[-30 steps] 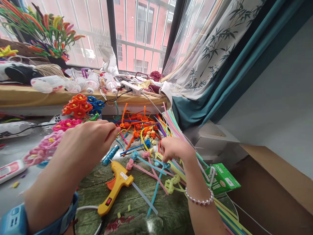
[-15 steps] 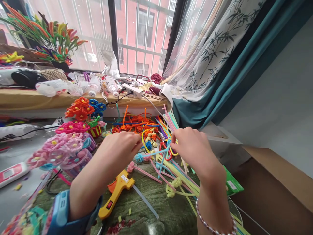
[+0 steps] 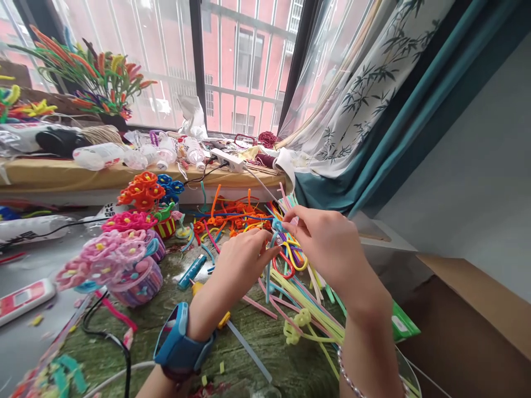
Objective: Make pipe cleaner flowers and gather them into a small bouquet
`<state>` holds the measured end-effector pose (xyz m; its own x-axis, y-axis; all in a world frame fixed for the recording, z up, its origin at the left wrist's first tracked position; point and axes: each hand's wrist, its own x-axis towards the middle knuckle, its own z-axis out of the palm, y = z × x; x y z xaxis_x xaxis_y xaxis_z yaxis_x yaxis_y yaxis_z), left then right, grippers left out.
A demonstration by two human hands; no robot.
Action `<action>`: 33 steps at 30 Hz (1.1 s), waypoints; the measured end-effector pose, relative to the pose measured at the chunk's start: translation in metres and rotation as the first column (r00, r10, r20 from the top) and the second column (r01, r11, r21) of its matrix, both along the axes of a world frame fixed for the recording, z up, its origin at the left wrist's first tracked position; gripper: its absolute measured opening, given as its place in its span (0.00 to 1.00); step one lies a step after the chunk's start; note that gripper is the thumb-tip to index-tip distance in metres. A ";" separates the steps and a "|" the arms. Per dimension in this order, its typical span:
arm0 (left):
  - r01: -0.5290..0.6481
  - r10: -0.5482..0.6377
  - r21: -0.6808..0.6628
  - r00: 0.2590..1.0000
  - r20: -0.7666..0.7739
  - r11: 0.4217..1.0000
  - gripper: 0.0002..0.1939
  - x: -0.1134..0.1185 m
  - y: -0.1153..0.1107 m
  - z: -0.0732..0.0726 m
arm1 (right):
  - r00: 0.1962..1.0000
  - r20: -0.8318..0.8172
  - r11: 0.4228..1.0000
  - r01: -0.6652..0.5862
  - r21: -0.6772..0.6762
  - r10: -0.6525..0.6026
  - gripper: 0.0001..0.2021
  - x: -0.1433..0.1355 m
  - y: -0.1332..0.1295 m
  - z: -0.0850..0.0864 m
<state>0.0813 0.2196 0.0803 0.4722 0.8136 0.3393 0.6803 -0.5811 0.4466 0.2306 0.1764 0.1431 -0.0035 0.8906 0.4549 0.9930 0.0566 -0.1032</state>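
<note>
My left hand (image 3: 246, 257) is closed with thumb and fingertips pinched on the light-blue pipe cleaner (image 3: 278, 224), just below its curled top. My right hand (image 3: 332, 243) pinches the curled part from the right, fingertips close to the left ones. A blue stem hangs down below the hands. Beneath my left wrist lies a yellow glue gun (image 3: 224, 319), mostly hidden, its clear glue stick (image 3: 251, 354) poking out. Pale-yellow looped pipe cleaner (image 3: 297, 325) rests on the green table under my hands. Red-handled scissors (image 3: 285, 270) lie partly covered among loose stems.
Finished pipe-cleaner flower pots (image 3: 136, 279) stand at left, beside a teal lighter-like tube (image 3: 192, 272). Orange pipe-cleaner pieces (image 3: 240, 213) are heaped at the back. A power strip (image 3: 227, 160) and plastic bottles (image 3: 99, 156) line the sill. A cardboard box (image 3: 468, 282) is at right.
My left hand has moved right, up to the right hand, and now pinches the blue pipe cleaner near its curled top. The teal tube has come into view; the glue gun is more covered.
</note>
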 end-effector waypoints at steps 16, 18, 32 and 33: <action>0.281 -0.054 -0.279 0.786 0.615 0.918 0.22 -0.013 -0.003 0.017 | 0.348 -0.907 0.831 -0.557 0.003 0.236 0.21 0.008 0.035 -0.025; 0.297 -0.055 -0.287 0.776 0.628 0.911 0.21 -0.013 -0.005 0.019 | 0.217 -0.945 0.771 -0.635 0.054 0.244 0.22 0.005 0.039 -0.028; 0.275 -0.072 -0.217 0.756 0.650 0.937 0.17 -0.024 0.002 0.021 | -0.031 -0.976 0.782 -0.592 0.193 0.217 0.15 -0.010 0.052 -0.041; 0.260 -0.057 -0.215 0.751 0.658 0.941 0.16 -0.024 0.002 0.021 | -0.039 -0.974 0.794 -0.573 0.204 0.222 0.15 -0.011 0.053 -0.042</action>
